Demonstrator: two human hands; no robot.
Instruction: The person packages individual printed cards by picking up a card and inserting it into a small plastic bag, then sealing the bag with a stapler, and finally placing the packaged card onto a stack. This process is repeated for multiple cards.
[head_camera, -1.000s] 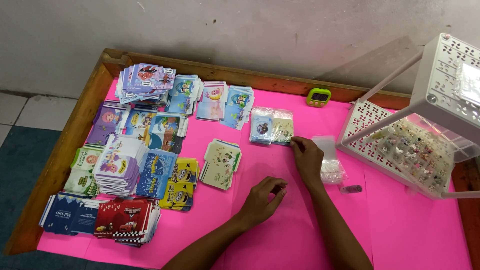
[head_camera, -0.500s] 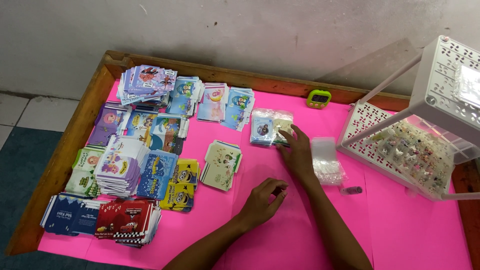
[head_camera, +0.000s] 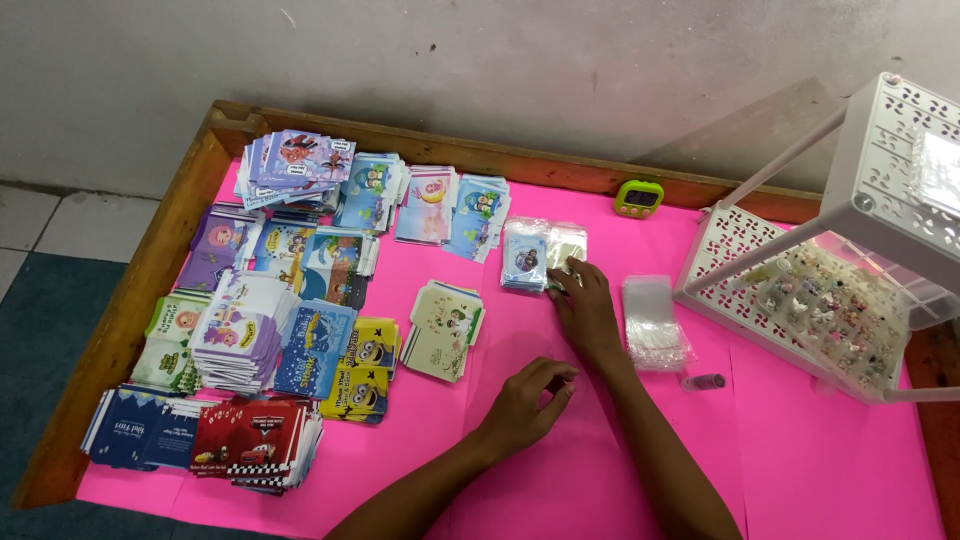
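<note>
On the pink worktop (head_camera: 800, 440), your right hand (head_camera: 585, 310) lay flat, grip released, fingertips touching the small bagged cards (head_camera: 540, 255) beside the stack of clear sleeves (head_camera: 652, 320), while your left hand (head_camera: 530, 400) rested nearby with its grip loosely curled, its contents indiscernible.

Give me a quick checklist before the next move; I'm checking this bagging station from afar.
1. Right hand at the bagged cards: ok, fingertips touch the pile's near edge.
2. Left hand free: cannot tell, fingers curled, anything pinched is hidden.
3. Empty bags within reach: ok, stacked just right of the right hand.
4. Loose cards within reach: ok, small stack just left of the hands.
5. Timer readable: cannot tell, too small.
6. White rack clear of the hands: ok, apart.
</note>
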